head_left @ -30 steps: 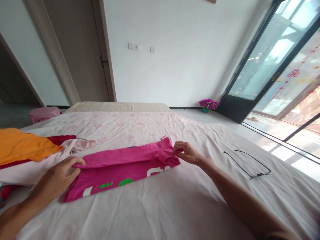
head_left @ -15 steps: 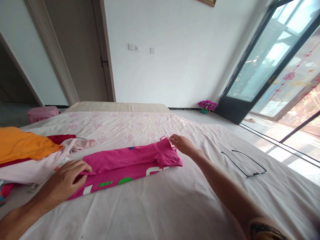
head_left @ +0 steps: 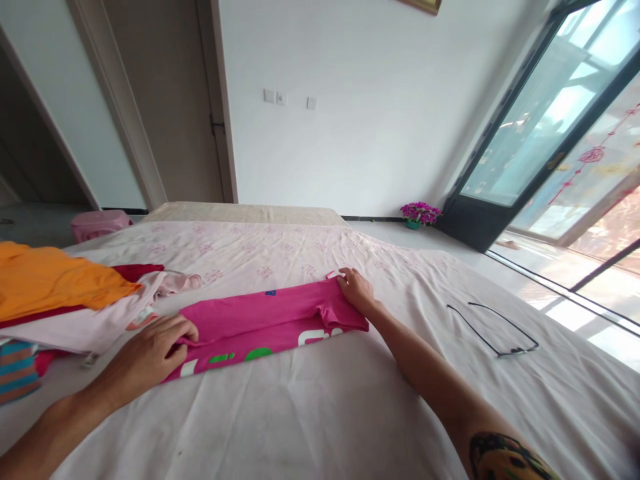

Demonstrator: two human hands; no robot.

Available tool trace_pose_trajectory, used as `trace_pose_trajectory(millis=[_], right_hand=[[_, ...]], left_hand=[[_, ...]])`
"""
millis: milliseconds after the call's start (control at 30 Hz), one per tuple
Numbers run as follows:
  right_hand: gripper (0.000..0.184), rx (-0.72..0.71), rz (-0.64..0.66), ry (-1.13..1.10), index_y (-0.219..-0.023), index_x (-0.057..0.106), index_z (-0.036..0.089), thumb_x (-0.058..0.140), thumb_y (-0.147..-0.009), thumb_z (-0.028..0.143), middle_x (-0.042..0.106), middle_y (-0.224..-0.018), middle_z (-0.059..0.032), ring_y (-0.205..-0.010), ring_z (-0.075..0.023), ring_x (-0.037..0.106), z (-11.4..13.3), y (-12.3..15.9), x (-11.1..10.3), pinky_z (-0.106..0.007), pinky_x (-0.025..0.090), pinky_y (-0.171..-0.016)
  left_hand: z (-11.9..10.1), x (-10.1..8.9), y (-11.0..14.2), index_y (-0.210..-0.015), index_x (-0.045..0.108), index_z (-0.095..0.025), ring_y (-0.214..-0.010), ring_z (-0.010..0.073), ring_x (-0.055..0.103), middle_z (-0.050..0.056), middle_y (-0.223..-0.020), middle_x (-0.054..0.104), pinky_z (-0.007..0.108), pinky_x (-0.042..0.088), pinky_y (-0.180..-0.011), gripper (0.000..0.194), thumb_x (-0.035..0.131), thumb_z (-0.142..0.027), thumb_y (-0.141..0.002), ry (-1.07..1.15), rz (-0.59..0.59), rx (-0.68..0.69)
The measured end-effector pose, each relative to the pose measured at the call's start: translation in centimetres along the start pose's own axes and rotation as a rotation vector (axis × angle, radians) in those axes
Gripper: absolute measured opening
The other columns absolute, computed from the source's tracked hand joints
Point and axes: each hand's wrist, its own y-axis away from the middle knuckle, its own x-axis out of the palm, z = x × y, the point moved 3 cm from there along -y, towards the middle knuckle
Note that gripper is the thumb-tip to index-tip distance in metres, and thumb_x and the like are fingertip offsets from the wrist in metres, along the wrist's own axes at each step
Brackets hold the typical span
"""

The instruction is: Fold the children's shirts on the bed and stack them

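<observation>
A bright pink T-shirt lies lengthwise in a narrow folded strip on the bed, with white and green print along its near edge. At its left end my left hand is closed, thumb and fingers pinching the cloth. My right hand bends over the far corner of the right end, by the collar, its fingers closed on the fabric; the fingertips are partly hidden. A short sleeve is turned back over the strip near this hand.
Orange, red, pale pink and striped clothes are heaped at the left. Black-framed glasses rest on the patterned sheet at the right. Beyond the bed are a pink stool, a potted plant and a glass door.
My right hand has come down from beside the collar onto the shirt's right end. My left hand keeps its pinch on the other end. The view has shifted slightly left.
</observation>
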Motion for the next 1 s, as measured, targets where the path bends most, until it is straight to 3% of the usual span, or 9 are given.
trace_pose_trajectory(millis=[100,200,300,467,567,667,767,867,1000], right_hand=[[0.031,-0.148,-0.066,-0.012,-0.119,0.064,0.024,0.045,-0.096,0.035,0.063,-0.120,-0.0078,-0.102,-0.0201,0.059,1.2,1.3,-2.2,-0.027,0.042,-0.076],[0.024,-0.401,0.108,-0.109,-0.099,0.070,0.022,0.050,-0.095,0.034,0.067,-0.101,-0.0040,-0.085,-0.0145,0.060,2.8,3.4,-3.3,-0.024,0.040,-0.069],[0.020,-0.553,0.290,-0.191,-0.100,0.070,0.023,0.059,-0.089,0.036,0.068,-0.093,-0.0012,-0.076,-0.0124,0.058,3.8,5.8,-3.1,-0.022,0.039,-0.065],[0.017,-0.675,0.328,-0.190,-0.095,0.072,0.022,0.064,-0.080,0.023,0.069,-0.089,-0.0006,-0.080,-0.0134,0.057,3.8,7.5,-1.9,-0.023,0.040,-0.070],[0.018,-0.575,0.403,-0.250,-0.087,0.072,0.019,0.057,-0.086,0.030,0.067,-0.079,0.0006,-0.069,-0.0116,0.055,2.9,6.6,-1.7,-0.022,0.038,-0.062],[0.029,-0.361,0.331,-0.293,-0.084,0.071,0.017,0.050,-0.090,0.036,0.063,-0.068,0.0015,-0.061,-0.0110,0.052,1.2,5.1,-2.4,-0.022,0.035,-0.056],[0.023,-0.222,0.221,-0.224,-0.092,0.072,0.018,0.055,-0.087,0.032,0.069,-0.079,-0.0006,-0.070,-0.0133,0.058,-0.7,4.3,-3.6,-0.023,0.038,-0.061],[0.019,-0.145,0.191,-0.068,-0.092,0.072,0.020,0.057,-0.085,0.029,0.072,-0.087,-0.0035,-0.081,-0.0163,0.062,-2.2,4.4,-4.5,-0.023,0.040,-0.066],[0.028,0.009,0.321,-0.072,-0.106,0.065,0.021,0.060,-0.084,0.037,0.072,-0.087,-0.0041,-0.068,-0.0142,0.063,-3.6,5.3,-4.4,-0.022,0.041,-0.059]], left_hand=[[-0.3,-0.2,0.0,-0.096,0.065,-0.027,-0.097,0.0196,0.062,0.000,-0.098,0.068,0.030,0.042,-0.089,0.018,0.053,-0.024,-0.082,-0.011,-0.005,0.008],[-0.5,-0.2,0.1,-0.096,0.066,-0.028,-0.097,0.0197,0.062,0.000,-0.098,0.068,0.031,0.042,-0.090,0.019,0.051,-0.026,-0.086,-0.004,0.007,0.007],[-0.9,-0.2,0.1,-0.091,0.066,-0.027,-0.095,0.0194,0.062,0.000,-0.095,0.068,0.031,0.042,-0.088,0.019,0.047,-0.025,-0.088,0.030,-0.005,-0.005],[-1.6,-0.6,0.2,-0.089,0.065,-0.025,-0.093,0.0178,0.062,0.000,-0.094,0.067,0.028,0.043,-0.084,0.019,0.047,-0.020,-0.085,0.089,0.013,-0.024],[-1.7,-0.9,0.3,-0.088,0.063,-0.024,-0.087,0.0168,0.061,-0.001,-0.090,0.067,0.026,0.043,-0.078,0.013,0.050,-0.027,-0.086,0.103,0.102,-0.075],[-1.9,-1.4,0.2,-0.080,0.061,-0.023,-0.075,0.0158,0.060,-0.001,-0.080,0.065,0.027,0.042,-0.071,0.025,0.048,-0.042,-0.091,0.086,0.132,-0.125],[-2.7,-1.8,-0.4,-0.078,0.061,-0.023,-0.076,0.0160,0.060,0.000,-0.080,0.065,0.027,0.041,-0.073,0.031,0.045,-0.045,-0.093,0.097,0.077,-0.101],[-4.0,-1.5,-1.1,-0.082,0.062,-0.023,-0.080,0.0160,0.061,0.000,-0.085,0.065,0.026,0.043,-0.074,0.027,0.044,-0.041,-0.094,0.144,0.057,-0.069],[-5.1,0.0,-1.5,-0.087,0.063,-0.024,-0.085,0.0164,0.061,0.001,-0.090,0.064,0.027,0.044,-0.076,0.023,0.044,-0.036,-0.093,0.183,0.050,-0.057]])
